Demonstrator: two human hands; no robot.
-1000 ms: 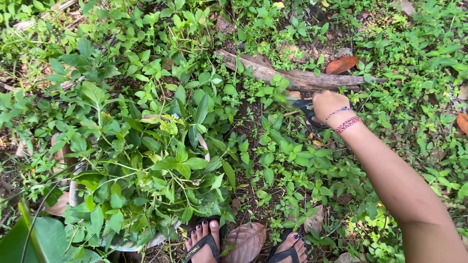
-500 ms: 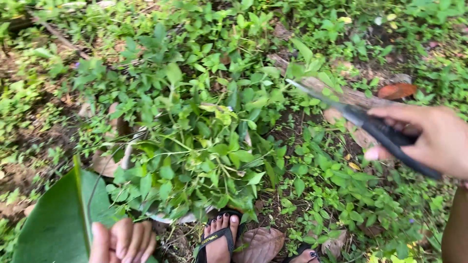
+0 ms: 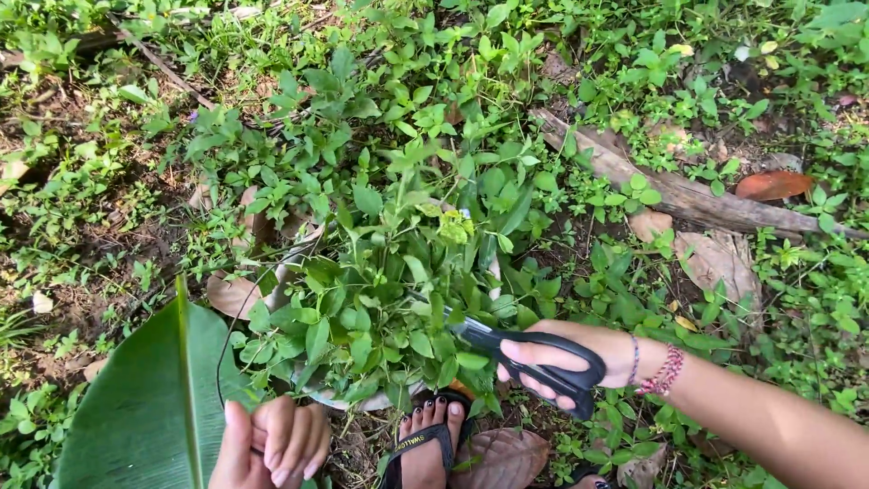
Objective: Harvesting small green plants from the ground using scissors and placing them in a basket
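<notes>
My right hand (image 3: 572,355) grips black-handled scissors (image 3: 516,349), the blades pointing left into a heap of cut green leafy stems (image 3: 389,290). The heap fills a pale bowl (image 3: 330,399) whose rim shows just in front of my feet. My left hand (image 3: 272,441) is at the bottom edge, fingers curled around the base of a large green leaf (image 3: 145,407) and what looks like a thin dark cord; I cannot tell exactly what it grips.
My feet in black flip-flops (image 3: 421,448) stand on soil beside a brown dry leaf (image 3: 493,457). A fallen grey branch (image 3: 688,195) lies at the upper right. Low green weeds and dead leaves cover the ground all around.
My right hand has swung the scissors from the right, near the branch, down and left to the heap by my feet. My left hand has come further into view.
</notes>
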